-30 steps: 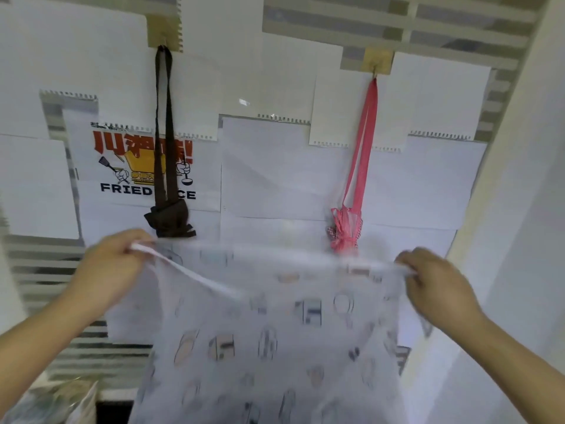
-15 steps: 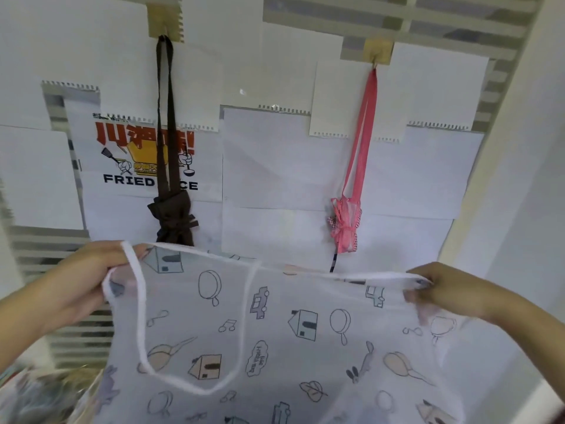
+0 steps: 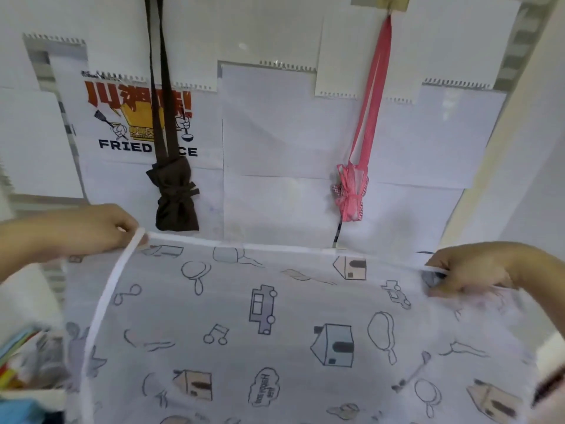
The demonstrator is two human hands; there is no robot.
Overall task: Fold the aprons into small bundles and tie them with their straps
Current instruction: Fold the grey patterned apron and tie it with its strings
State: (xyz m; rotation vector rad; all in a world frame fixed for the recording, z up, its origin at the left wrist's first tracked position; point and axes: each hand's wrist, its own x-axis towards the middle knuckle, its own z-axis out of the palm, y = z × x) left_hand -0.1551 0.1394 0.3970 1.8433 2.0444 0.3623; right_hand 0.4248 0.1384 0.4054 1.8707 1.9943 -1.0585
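Note:
A white apron printed with houses, cars and music notes hangs spread wide in front of me. My left hand pinches its top left corner, where a white strap loops down. My right hand grips the top right corner. On the wall behind, a brown apron bundle tied with its strap hangs from a hook at the left, and a pink checked apron bundle hangs at the right.
White paper sheets and a fried-rice poster cover the wall. A white pillar stands at the right. Colourful items lie at the lower left, partly hidden by the apron.
The apron's top edge has dropped lower and is stretched flatter between my hands. My hands have moved further apart, and the view has tilted down and closer.

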